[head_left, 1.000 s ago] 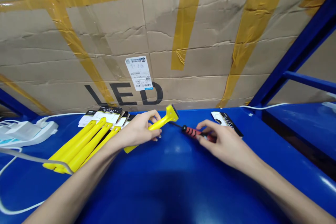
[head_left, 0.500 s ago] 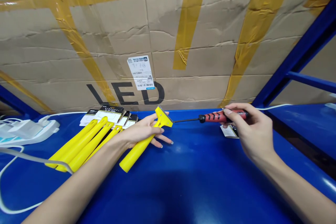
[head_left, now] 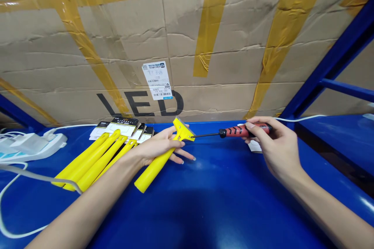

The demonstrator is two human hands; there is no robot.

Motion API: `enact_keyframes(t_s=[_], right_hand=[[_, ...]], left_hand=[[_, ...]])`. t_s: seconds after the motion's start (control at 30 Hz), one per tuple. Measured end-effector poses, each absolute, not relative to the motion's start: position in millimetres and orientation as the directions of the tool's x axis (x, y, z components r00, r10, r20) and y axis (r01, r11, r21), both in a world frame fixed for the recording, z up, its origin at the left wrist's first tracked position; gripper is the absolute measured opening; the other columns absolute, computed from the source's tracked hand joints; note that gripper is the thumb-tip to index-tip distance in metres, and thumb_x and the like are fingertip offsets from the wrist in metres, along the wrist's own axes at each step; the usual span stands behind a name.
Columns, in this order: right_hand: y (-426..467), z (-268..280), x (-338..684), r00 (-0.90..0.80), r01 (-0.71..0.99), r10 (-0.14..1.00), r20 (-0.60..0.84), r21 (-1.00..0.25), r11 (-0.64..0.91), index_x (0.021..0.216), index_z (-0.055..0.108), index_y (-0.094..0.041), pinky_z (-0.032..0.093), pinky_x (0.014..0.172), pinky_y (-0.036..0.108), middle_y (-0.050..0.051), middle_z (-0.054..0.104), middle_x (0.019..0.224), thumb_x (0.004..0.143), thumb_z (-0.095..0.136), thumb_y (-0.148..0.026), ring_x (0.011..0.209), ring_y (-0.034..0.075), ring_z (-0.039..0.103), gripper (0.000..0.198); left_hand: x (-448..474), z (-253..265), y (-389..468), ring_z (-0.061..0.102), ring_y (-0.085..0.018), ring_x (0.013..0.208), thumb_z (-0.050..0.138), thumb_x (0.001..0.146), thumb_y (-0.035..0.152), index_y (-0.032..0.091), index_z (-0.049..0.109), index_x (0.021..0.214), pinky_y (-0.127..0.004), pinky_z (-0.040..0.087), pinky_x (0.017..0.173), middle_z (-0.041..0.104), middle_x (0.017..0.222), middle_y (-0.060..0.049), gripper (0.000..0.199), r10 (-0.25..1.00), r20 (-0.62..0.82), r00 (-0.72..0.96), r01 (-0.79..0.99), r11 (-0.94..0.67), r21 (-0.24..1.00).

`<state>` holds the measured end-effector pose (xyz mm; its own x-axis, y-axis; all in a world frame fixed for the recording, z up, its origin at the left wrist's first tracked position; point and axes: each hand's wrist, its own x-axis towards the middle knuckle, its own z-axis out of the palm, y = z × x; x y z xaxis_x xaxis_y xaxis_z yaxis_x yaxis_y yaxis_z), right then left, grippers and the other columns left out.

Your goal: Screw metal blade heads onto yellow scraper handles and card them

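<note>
My left hand point(head_left: 163, 146) is closed around the neck of a yellow scraper point(head_left: 154, 171), thumb on top and some fingers stretched out beneath. The scraper's flat head, with a metal blade edge, tilts up and to the right. In my right hand point(head_left: 276, 144) is a screwdriver point(head_left: 233, 131) with a red and black handle, gripped by thumb and fingers. Its dark shaft points left, and the tip meets the right side of the scraper head; whether it sits in a screw I cannot tell.
Several yellow scrapers point(head_left: 96, 163) lie at left beside packaging cards point(head_left: 121, 126). A white power strip point(head_left: 43, 148) with cables is at far left. A small white card point(head_left: 255, 146) lies behind my right hand. A taped cardboard box point(head_left: 187, 46) stands behind the blue surface point(head_left: 204, 210).
My right hand has moved slightly left with the screwdriver, and its tip now overlaps the scraper head. The scraper has shifted a little to the right in my left hand.
</note>
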<state>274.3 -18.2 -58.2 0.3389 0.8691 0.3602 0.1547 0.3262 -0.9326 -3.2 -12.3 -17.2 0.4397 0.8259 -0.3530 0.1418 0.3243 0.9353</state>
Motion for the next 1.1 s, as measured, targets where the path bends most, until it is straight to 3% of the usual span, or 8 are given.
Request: enact_keyframes(t_s=[0.47,0.57,0.67,0.73,0.87,0.93,1.03,1.1], right_hand=[[-19.7,-57.1,269.7,0.342,0.159,0.87,0.356,-0.934,0.32,0.088,0.069,-0.021,0.053,0.053,0.029,0.0,0.068,0.069,0.076,0.079,-0.041,0.053,0.016,0.064,0.025],[-27.0,-51.1,266.8,0.297,0.32,0.87,0.394,-0.899,0.298,0.082,0.067,-0.021,0.046,0.045,0.027,-0.002,0.06,0.055,0.081,0.074,-0.049,0.044,0.014,0.056,0.029],[-35.2,-40.3,267.8,0.215,0.572,0.865,0.454,-0.776,0.266,0.074,0.063,-0.022,0.037,0.041,0.025,-0.004,0.051,0.048,0.089,0.062,-0.057,0.041,0.012,0.048,0.038],[-37.8,-32.2,271.5,0.138,0.622,0.878,0.458,-0.73,0.282,0.082,0.063,-0.023,0.037,0.042,0.024,-0.003,0.053,0.052,0.09,0.06,-0.056,0.044,0.012,0.048,0.035],[-34.5,-23.5,280.1,-0.085,0.446,0.901,0.425,-0.793,0.416,0.109,0.059,-0.024,0.049,0.054,0.026,0.004,0.07,0.091,0.079,0.075,-0.048,0.063,0.014,0.06,0.041],[-31.2,-25.9,282.7,-0.107,0.375,0.936,0.334,-0.859,0.349,0.101,0.062,-0.022,0.05,0.054,0.026,0.004,0.069,0.084,0.081,0.073,-0.051,0.062,0.016,0.062,0.037],[-28.6,-34.8,286.2,0.005,0.357,0.969,0.245,-0.906,0.228,0.087,0.062,-0.02,0.04,0.041,0.024,-0.002,0.055,0.054,0.09,0.058,-0.057,0.04,0.011,0.049,0.038],[-29.3,-39.8,290.4,0.032,0.381,0.929,0.368,-0.864,0.329,0.093,0.063,-0.02,0.045,0.047,0.025,0.001,0.064,0.07,0.086,0.067,-0.053,0.051,0.013,0.056,0.033]], left_hand=[[-3.3,-16.0,-12.7,0.077,-0.028,0.091,0.062,0.087,0.015,0.018,0.047,0.13,-0.02,0.054,0.055,0.053,0.141,-0.019,0.045,0.825,-0.356,0.438,0.132,0.333,0.934],[0.1,-19.0,-15.2,0.077,-0.026,0.09,0.062,0.088,0.015,0.019,0.047,0.129,-0.023,0.056,0.06,0.056,0.138,-0.018,0.043,0.847,-0.352,0.398,0.125,0.33,0.936],[6.9,-27.3,-19.3,0.077,-0.026,0.09,0.061,0.09,0.015,0.018,0.047,0.125,-0.027,0.059,0.064,0.059,0.13,-0.018,0.039,0.879,-0.323,0.351,0.103,0.306,0.946],[12.0,-33.1,-22.9,0.077,-0.026,0.088,0.059,0.091,0.015,0.018,0.045,0.126,-0.03,0.061,0.065,0.06,0.125,-0.017,0.038,0.891,-0.303,0.337,0.096,0.288,0.953],[20.3,-36.1,-30.4,0.077,-0.026,0.088,0.058,0.094,0.017,0.021,0.039,0.131,-0.03,0.062,0.066,0.058,0.124,-0.015,0.041,0.933,-0.238,0.268,0.032,0.239,0.971],[24.0,-34.5,-33.9,0.077,-0.025,0.087,0.061,0.093,0.018,0.021,0.04,0.13,-0.028,0.062,0.064,0.057,0.127,-0.015,0.043,0.952,-0.207,0.224,-0.007,0.214,0.977],[32.0,-36.3,-38.9,0.077,-0.024,0.085,0.064,0.092,0.022,0.02,0.044,0.128,-0.027,0.062,0.063,0.058,0.129,-0.016,0.041,0.954,-0.195,0.229,-0.055,0.213,0.976],[39.1,-41.6,-42.1,0.078,-0.025,0.085,0.063,0.093,0.024,0.019,0.043,0.128,-0.028,0.063,0.063,0.058,0.131,-0.017,0.04,0.953,-0.217,0.211,-0.103,0.243,0.965]])
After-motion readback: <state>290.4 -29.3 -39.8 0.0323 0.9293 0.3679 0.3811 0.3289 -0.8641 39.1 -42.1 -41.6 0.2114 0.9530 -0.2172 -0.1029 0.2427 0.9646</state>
